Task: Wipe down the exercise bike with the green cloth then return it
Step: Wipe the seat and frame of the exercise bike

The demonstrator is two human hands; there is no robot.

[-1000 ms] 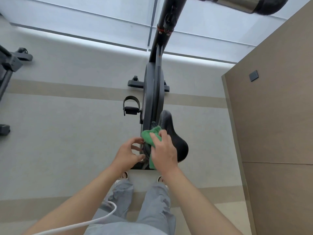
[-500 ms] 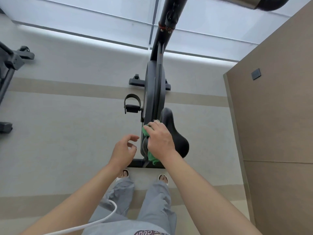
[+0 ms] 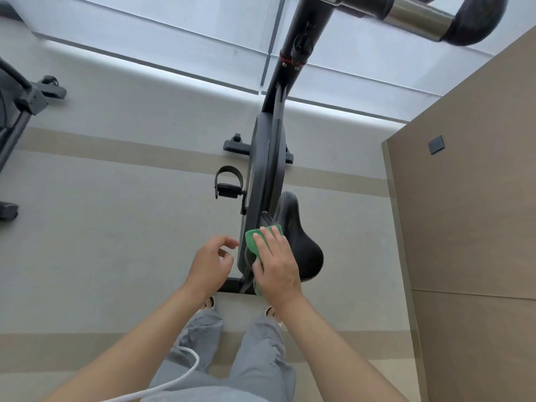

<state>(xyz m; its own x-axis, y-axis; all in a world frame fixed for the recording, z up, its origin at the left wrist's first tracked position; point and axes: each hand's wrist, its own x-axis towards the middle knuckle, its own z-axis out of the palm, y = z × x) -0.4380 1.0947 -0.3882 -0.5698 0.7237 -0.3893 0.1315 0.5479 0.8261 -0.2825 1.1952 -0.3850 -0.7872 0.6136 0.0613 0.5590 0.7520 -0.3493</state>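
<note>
Green cloth (image 3: 255, 242), rumpled against black saddle (image 3: 298, 242)

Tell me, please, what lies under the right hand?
The right hand presses a folded green cloth against the black padded bike saddle. The cloth's middle and the saddle's left edge are covered.

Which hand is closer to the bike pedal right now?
Left. The left hand hangs free, just below the pedal. The right hand lies farther over, flat on the green cloth against the seat.
</note>
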